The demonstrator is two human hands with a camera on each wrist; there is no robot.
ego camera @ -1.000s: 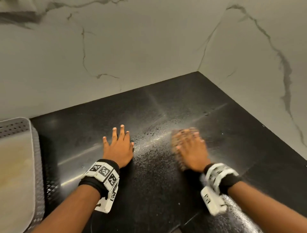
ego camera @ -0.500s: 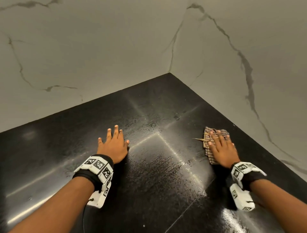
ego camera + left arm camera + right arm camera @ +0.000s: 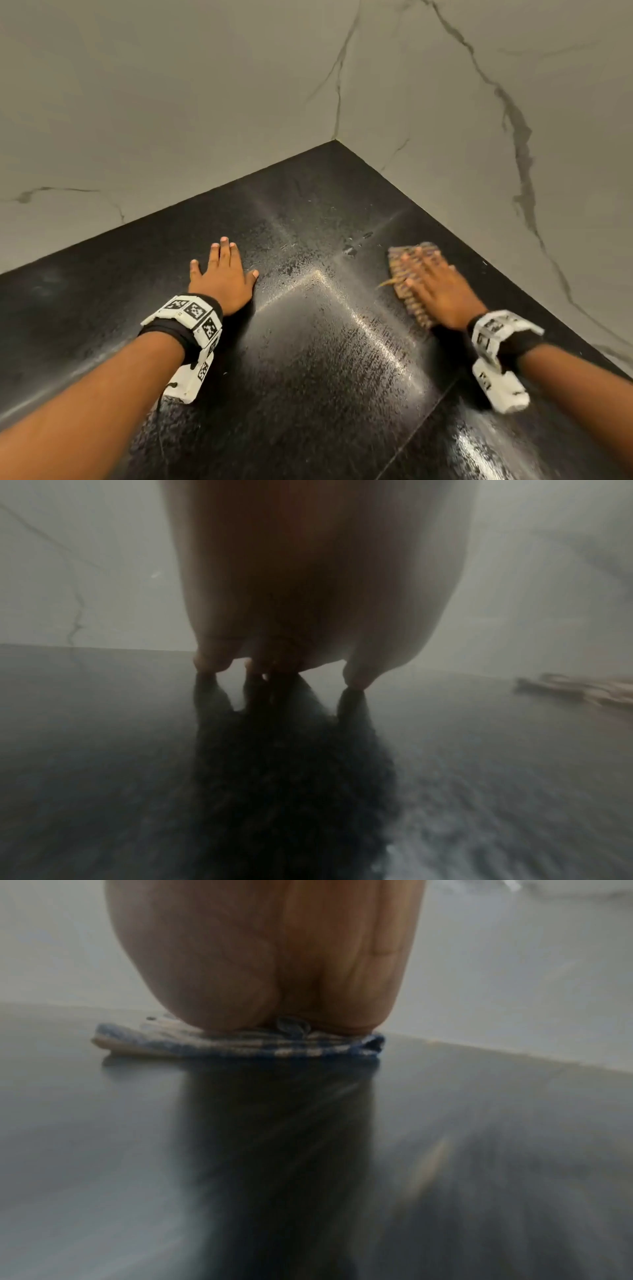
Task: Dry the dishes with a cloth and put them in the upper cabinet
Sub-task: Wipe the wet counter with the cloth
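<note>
Black wet counter (image 3: 308,359); left hand (image 3: 222,277) spread flat at 9 o'clock. Right hand (image 3: 435,287) presses checked cloth (image 3: 409,301) flat at 3 o'clock.

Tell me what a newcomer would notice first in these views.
Two hands lie flat on a glossy black counter set in a marble-walled corner. The right hand presses a folded checked cloth onto the counter near the right wall. The left hand rests bare beside it, fingers straight. Wet streaks glisten between them.
</note>
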